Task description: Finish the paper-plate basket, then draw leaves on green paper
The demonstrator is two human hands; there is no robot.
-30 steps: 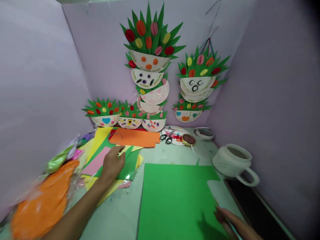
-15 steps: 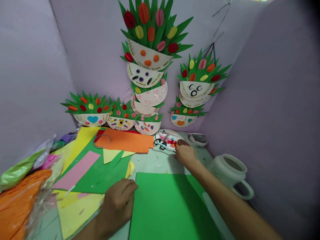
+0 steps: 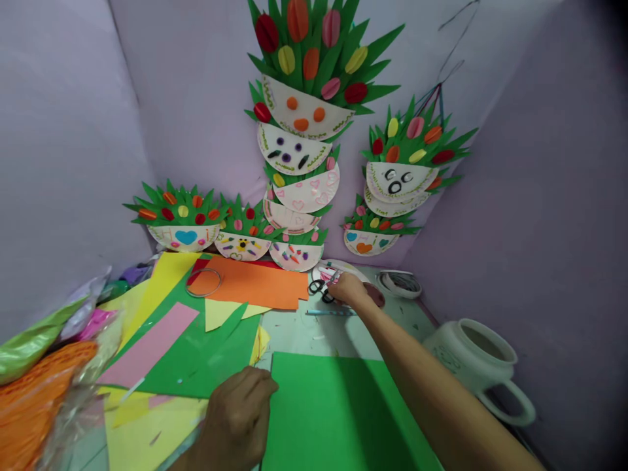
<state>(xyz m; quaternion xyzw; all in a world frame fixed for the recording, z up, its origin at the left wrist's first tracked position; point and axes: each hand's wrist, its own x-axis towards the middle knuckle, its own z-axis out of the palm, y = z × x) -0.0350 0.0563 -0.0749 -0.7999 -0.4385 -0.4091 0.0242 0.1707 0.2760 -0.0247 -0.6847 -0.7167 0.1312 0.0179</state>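
Observation:
A pair of scissors (image 3: 322,289) with black handles lies at the edge of a white paper plate (image 3: 354,268) at the back of the table. My right hand (image 3: 349,290) reaches across, its fingers closed around the scissors near the blades. Just in front of the plate lies a light-blue pencil (image 3: 330,313). My left hand (image 3: 243,409) is curled closed beside the left edge of a bright green sheet (image 3: 314,405); the inside of its fingers is hidden. My right forearm passes over the sheet and shades it.
Coloured sheets, among them an orange one (image 3: 255,282) with a ring (image 3: 203,282) on it, cover the left side. Bags of clay-like material (image 3: 44,392) stand far left. At right are a white mug (image 3: 473,356) and a roll (image 3: 400,284). Paper-plate flower baskets (image 3: 309,121) hang behind.
My right hand has moved left over the plate onto the scissors. The pencil now lies on the table in front of the plate. My left hand stays by the green sheet's edge.

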